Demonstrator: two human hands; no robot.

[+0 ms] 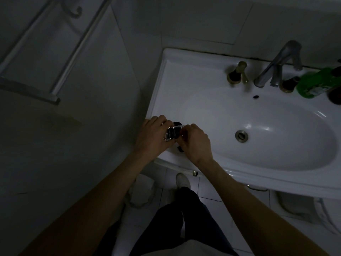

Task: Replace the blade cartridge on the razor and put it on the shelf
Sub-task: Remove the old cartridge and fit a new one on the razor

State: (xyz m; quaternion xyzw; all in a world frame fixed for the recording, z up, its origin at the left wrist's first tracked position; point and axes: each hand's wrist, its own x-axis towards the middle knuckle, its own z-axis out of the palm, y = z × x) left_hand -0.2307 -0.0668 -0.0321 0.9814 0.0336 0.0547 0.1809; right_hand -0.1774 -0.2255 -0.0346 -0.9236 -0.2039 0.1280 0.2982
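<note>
Fingers of both hands curl around the razor over the front left corner of the sink: left hand grips its shiny part, right hand pinches beside it, knuckles up. Both forearms reach forward from below. Open basin lies to the right; wall and rail stand left.

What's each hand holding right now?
Left hand: closed on the shiny chrome-and-black razor.
Right hand: fingers curled at the razor's other end; what it pinches is hidden.
</note>
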